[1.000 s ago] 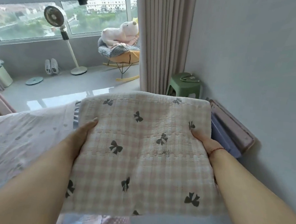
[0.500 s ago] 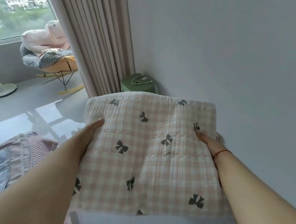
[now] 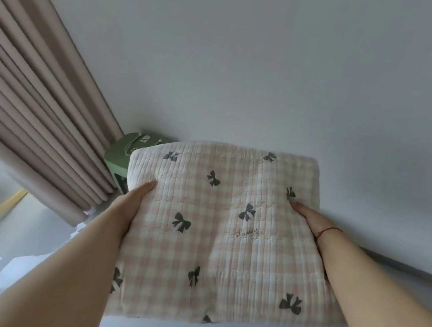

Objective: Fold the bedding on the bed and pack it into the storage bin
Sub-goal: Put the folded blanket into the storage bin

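A folded quilt (image 3: 218, 232), pink-and-white check with dark bows, is held up in front of me as a thick flat square. My left hand (image 3: 133, 203) grips its left edge, thumb on top. At the right edge my right hand (image 3: 309, 219) holds it the same way, a red thread around the wrist. The fingers of both hands are hidden under the quilt. Neither the bed nor any storage bin shows in this view.
A plain grey wall (image 3: 270, 76) fills the space ahead. Beige curtains (image 3: 35, 109) hang at the left. A green stool (image 3: 120, 154) stands in the corner behind the quilt's far left corner. Glossy floor (image 3: 16, 249) lies at lower left.
My view has swung to the right with the quilt: the bed, window, fan and rocking chair have slid out of sight. Both hands keep the same grip.
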`<action>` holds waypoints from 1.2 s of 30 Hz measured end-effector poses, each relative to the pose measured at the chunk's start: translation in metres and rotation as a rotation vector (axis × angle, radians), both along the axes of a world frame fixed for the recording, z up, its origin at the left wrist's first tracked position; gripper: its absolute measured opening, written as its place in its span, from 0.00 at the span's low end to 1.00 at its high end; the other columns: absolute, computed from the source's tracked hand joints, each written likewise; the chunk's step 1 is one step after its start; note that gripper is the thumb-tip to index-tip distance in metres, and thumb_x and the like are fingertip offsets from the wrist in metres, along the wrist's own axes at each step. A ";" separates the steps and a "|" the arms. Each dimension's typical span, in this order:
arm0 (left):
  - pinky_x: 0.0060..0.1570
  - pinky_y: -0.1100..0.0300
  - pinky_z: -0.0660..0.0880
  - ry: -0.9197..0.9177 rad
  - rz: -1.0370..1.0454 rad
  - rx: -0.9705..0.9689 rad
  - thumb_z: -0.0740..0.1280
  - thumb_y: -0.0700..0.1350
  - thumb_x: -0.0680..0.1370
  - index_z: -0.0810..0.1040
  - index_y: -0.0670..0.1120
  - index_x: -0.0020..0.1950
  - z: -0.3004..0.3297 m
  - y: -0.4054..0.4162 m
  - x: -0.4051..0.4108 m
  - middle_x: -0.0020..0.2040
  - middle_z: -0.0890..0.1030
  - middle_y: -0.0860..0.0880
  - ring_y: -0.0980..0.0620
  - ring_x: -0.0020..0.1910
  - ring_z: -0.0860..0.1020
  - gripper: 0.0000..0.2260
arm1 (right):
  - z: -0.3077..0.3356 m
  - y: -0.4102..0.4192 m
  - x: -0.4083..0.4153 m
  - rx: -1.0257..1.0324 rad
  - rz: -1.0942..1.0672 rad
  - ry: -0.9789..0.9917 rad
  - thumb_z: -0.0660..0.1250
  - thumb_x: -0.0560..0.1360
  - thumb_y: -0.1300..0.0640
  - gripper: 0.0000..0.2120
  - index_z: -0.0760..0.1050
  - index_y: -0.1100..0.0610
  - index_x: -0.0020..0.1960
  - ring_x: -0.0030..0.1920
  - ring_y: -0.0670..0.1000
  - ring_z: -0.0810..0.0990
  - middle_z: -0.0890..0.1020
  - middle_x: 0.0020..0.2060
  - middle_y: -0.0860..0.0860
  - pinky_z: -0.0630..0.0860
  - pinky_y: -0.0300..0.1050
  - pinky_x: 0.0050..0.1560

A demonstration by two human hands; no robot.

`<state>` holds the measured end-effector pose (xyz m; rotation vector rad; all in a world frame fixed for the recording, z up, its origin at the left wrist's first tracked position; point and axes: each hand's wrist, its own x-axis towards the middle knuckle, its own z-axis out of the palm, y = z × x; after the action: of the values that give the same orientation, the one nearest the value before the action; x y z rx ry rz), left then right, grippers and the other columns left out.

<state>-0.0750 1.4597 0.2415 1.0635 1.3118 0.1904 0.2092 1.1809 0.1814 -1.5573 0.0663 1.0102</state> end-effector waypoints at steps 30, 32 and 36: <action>0.49 0.41 0.80 0.159 -0.443 0.021 0.77 0.65 0.57 0.79 0.42 0.58 -0.240 0.216 0.243 0.48 0.85 0.42 0.39 0.44 0.84 0.37 | -0.232 0.129 0.062 -0.209 -0.519 0.073 0.74 0.68 0.44 0.25 0.78 0.58 0.58 0.44 0.54 0.82 0.84 0.45 0.54 0.75 0.42 0.38; 0.49 0.42 0.80 0.146 -0.464 0.028 0.76 0.62 0.63 0.79 0.42 0.57 -0.268 0.222 0.247 0.48 0.85 0.42 0.39 0.44 0.84 0.31 | -0.255 0.134 0.060 -0.226 -0.535 0.066 0.76 0.62 0.38 0.32 0.78 0.56 0.59 0.45 0.54 0.83 0.84 0.46 0.54 0.76 0.42 0.39; 0.45 0.49 0.81 0.147 -0.521 0.020 0.73 0.59 0.68 0.78 0.42 0.59 -0.325 0.237 0.249 0.49 0.85 0.42 0.40 0.45 0.84 0.27 | -0.305 0.145 0.049 -0.261 -0.577 0.021 0.78 0.57 0.36 0.40 0.75 0.54 0.63 0.48 0.51 0.82 0.84 0.49 0.51 0.77 0.42 0.42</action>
<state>0.1744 1.6971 -0.0839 1.4185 1.1184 -0.2708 0.2584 1.3261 -0.1239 -1.6237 0.6472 0.5716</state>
